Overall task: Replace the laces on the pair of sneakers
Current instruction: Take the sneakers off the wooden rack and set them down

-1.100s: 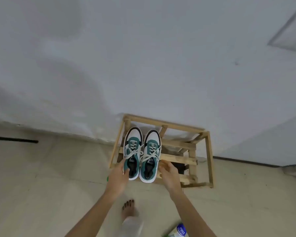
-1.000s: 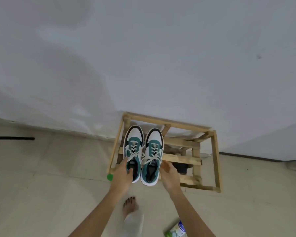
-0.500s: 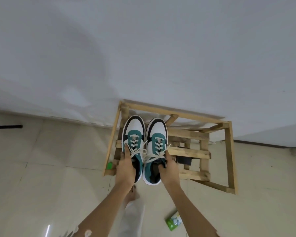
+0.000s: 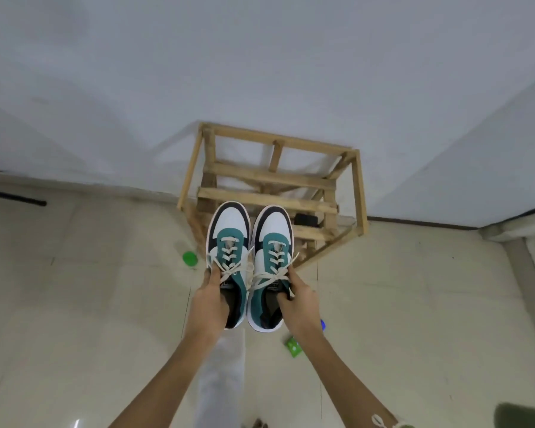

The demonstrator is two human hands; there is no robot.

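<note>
Holding the pair up side by side over the tiled floor (image 4: 90, 304), in front of the wooden rack (image 4: 272, 196), left sneaker (image 4: 229, 239) gripped at the collar by the left hand (image 4: 209, 304), right sneaker (image 4: 274, 242) by the right hand (image 4: 300, 304), both grips curling out of sight underneath, heels half covered.
</note>
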